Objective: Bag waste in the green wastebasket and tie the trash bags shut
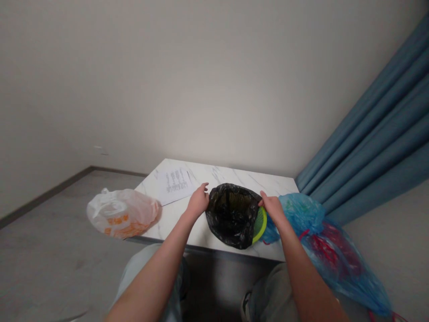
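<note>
A black plastic bag [231, 219] lines a green basket [260, 224] on the white marbled table [197, 231]. The bag's mouth is spread wide and covers most of the basket's rim, but the rim's right side is bare. At the bag's upper left edge, my left hand [199, 200] is closed on the bag. My right hand [271, 204] pinches the bag's edge at the upper right, above the bare part of the rim.
A white and orange plastic bag [122, 213] rests at the table's left end, near a printed sheet [174, 184]. Blue bags [300, 210] lie at the right, one with red items, beneath a blue curtain [372, 125]. A wall stands behind.
</note>
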### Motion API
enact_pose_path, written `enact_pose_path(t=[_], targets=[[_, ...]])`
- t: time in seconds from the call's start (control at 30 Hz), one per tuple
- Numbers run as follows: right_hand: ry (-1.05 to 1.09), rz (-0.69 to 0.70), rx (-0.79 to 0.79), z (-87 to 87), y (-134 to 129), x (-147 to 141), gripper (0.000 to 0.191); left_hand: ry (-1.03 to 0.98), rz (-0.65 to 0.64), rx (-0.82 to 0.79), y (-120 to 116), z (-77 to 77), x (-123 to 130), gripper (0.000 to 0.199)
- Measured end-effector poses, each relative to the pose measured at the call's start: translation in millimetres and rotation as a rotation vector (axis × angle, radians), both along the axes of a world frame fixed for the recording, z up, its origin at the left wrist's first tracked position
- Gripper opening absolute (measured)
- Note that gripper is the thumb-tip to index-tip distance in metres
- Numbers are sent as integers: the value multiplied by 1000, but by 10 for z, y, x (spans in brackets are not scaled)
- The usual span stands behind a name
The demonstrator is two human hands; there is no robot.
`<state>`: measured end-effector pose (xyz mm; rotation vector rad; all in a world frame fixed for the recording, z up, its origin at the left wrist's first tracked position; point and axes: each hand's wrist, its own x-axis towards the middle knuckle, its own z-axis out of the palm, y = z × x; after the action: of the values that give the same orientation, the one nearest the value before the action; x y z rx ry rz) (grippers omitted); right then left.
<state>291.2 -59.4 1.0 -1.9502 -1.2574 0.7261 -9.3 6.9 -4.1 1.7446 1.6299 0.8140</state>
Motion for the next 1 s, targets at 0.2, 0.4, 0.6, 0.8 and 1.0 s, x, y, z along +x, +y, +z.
enact_pose_path(t=[0.2,0.4,0.6,0.8,1.0], targets=[[285,-302,-75,-173,255,201,37,-124,-25,-636,-121,129,-283,37],[752,29,-364,-278,296,83,27,-269,-310,-952,-292,111,-438,30],[763,-104,-272,-281,334,113,9,-147,-315,-875,-311,97,-410,32],[689,-150,46,-214,328,78,14,-70,-212,-676,-267,65,-414,29],[751,-56,198,-60,238,-48,27,-339,-73,-605,-222,138,-344,17]])
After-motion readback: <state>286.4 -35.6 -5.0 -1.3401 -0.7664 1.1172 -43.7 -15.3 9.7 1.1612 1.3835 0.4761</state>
